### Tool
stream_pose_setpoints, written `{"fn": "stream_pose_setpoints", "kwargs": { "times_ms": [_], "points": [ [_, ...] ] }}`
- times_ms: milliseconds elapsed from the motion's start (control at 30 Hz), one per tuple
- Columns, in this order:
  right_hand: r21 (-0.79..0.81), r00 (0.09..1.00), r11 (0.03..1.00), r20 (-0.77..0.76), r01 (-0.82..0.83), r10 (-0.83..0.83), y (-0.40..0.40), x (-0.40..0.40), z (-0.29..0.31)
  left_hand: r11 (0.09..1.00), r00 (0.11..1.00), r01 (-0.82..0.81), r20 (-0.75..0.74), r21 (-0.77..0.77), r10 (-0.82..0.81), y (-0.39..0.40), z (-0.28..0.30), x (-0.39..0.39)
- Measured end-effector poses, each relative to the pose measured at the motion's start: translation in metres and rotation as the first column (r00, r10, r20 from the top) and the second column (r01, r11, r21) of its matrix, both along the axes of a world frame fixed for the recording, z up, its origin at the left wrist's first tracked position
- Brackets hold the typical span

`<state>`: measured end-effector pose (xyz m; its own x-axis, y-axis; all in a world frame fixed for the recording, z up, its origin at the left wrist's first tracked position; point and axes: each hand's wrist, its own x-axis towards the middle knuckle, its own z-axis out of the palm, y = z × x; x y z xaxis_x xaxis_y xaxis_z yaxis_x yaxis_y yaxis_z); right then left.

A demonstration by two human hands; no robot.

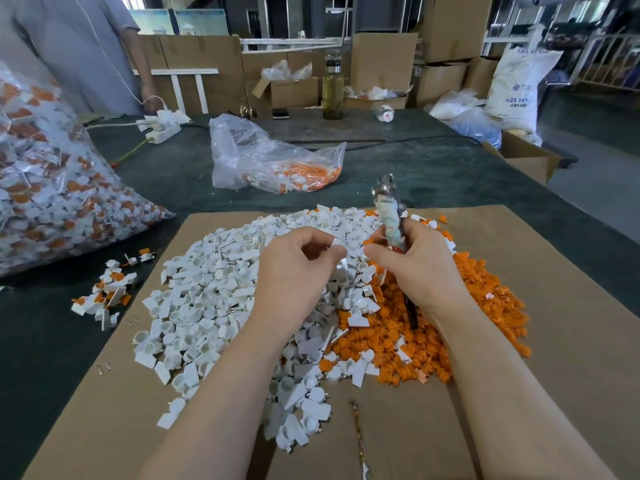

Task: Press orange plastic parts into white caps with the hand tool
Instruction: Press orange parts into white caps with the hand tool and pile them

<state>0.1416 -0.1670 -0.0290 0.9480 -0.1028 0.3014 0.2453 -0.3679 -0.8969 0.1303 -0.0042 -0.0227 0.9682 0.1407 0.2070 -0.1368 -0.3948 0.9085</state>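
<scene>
Dark green tabletop (433,168), broad and long. A flat brown cardboard sheet (554,341) covers the near part; its far edge runs across the middle of the view and its left edge slants toward the viewer. Bare cardboard shows at the right and near margins; open green surface lies beyond the sheet's far edge.

On the sheet, two heaps meet: white caps (207,306) on the left and centre, orange parts (485,306) on the right, mixed where they touch. A small cluster of joined white-and-orange pieces (104,296) sits on the tabletop just off the sheet's left edge.

Large clear bag (52,202) at far left, packed full of white-and-orange pieces. Smaller clear bag (270,161) beyond the sheet, slumped open, a few orange and white pieces inside. Cardboard boxes and a tall bottle (333,88) along the far edge.

Left hand (294,268) above the white heap, fingers curled in, thumb and forefinger pinching a small white cap. Right hand (419,261) above the seam between heaps, fingers wrapped round the hand tool (389,209), whose metal head points up and away; its fingertips also pinch a small orange part. The two hands nearly touch.
</scene>
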Motion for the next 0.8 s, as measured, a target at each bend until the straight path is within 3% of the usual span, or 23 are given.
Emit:
{"fn": "stream_pose_setpoints", "kwargs": {
  "times_ms": [233, 533, 800],
  "points": [
    [0.054, 0.991, 0.991, 0.062, -0.122, 0.119, 0.012, -0.002, 0.0, 0.989, 0.999, 0.013, -0.044, -0.146, -0.02, -0.006, -0.001, -0.001],
    [-0.042, 0.988, 0.999, 0.154, 0.013, -0.006, 0.016, -0.005, 0.001, 0.895, 0.992, -0.024, -0.123, -0.446, -0.034, -0.007, 0.001, -0.001],
    [-0.08, 0.965, 0.991, 0.25, 0.104, -0.081, 0.019, -0.006, 0.001, 0.932, 0.999, -0.007, -0.04, -0.363, -0.008, -0.008, 0.002, -0.002]
  ]
}}
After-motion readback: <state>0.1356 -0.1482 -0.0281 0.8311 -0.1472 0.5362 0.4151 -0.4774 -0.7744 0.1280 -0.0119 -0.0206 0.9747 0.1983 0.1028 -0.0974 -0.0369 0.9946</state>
